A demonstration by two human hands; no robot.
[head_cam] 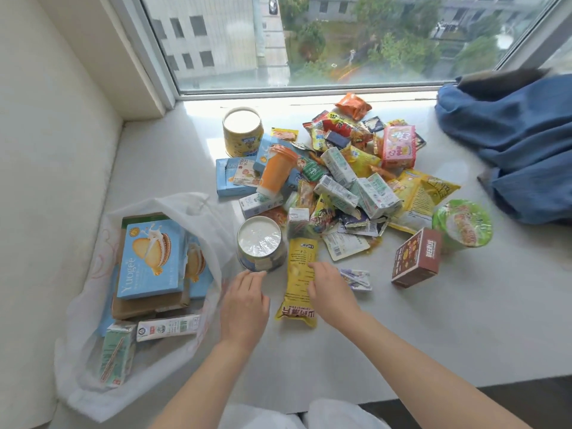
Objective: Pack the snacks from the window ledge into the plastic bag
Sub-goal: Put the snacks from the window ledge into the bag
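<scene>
Long yellow foil snack packet [298,281] runs near-far; right hand [329,291], fingers relaxed, touches its right edge. Left hand [244,305] released, nearer white plastic bag [210,218].

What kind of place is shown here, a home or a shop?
Probably a home, on an upper floor: a wide window ledge under a window looking down on buildings, with blue clothes lying on it.

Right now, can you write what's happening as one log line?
left hand: open, reaching round silver tin | right hand: on long yellow snack packet | white plastic bag: partly packed
</scene>
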